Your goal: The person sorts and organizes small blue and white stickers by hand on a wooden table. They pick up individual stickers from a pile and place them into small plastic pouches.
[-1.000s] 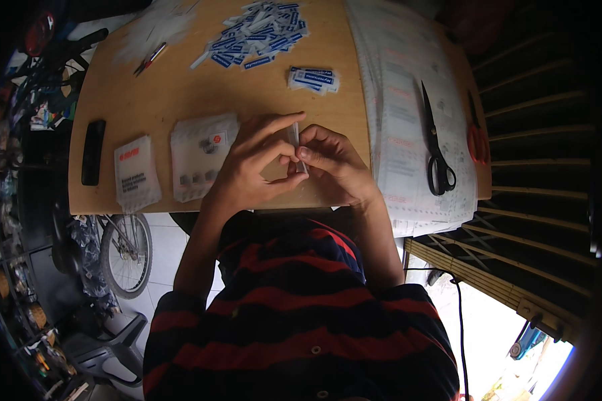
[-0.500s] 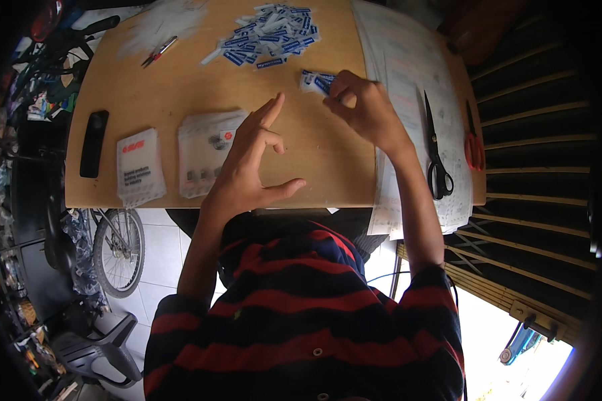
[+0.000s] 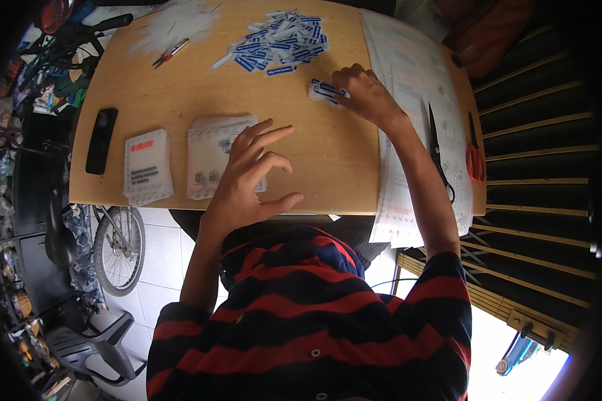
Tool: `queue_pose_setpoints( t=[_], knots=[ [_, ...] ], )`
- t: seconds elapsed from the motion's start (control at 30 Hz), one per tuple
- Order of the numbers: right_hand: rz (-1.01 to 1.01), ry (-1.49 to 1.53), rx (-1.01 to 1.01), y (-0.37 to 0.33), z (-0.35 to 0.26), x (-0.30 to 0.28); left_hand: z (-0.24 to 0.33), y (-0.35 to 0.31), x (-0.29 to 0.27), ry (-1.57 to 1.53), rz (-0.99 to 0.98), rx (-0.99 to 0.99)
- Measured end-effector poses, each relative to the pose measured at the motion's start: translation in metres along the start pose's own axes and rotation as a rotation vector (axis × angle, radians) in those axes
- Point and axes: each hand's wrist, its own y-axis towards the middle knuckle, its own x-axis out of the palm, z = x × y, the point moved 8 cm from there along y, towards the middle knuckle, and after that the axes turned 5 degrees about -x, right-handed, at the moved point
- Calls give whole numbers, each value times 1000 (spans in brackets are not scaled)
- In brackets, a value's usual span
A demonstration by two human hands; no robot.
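My left hand (image 3: 251, 177) hovers over the table's near edge with fingers spread and curved, holding nothing. It partly covers a stack of pale printed sheets (image 3: 204, 157). Farther right, my right hand (image 3: 369, 97) is bent down with its fingers curled together beside a small heap of blue-and-white labels (image 3: 323, 91). Its fingertips meet the heap's right side, and whatever lies between them is hidden. Beyond the hands, a large loose pile of similar labels (image 3: 281, 43) covers the far middle of the table.
Another printed stack (image 3: 147, 167) and a black phone (image 3: 102, 142) lie at the left. Red-handled snips (image 3: 171, 52) rest farther back. Large printed sheets (image 3: 408, 194) line the table's right side, under black scissors (image 3: 437, 150); red-handled scissors (image 3: 475, 160) lie at the right edge.
My right hand has turned lower over the small label heap, its fingers closer together. My left hand's fingers have spread and tilted right. The whole view has shifted slightly.
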Motion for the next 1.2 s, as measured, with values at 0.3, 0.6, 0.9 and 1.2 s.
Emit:
queue_pose_setpoints(
  t=[0.3,0.6,0.9,1.2],
  knots=[
    [-111,104,192,-4,8,16,6,8,4,55,-21,41],
    [-36,83,197,-16,11,9,-55,130,51,302,-221,45],
    [-87,176,114,-17,13,15,-92,171,100,476,-632,-50],
    [367,146,225,-43,16,0,-91,166,93,409,-564,-98]
  ],
)
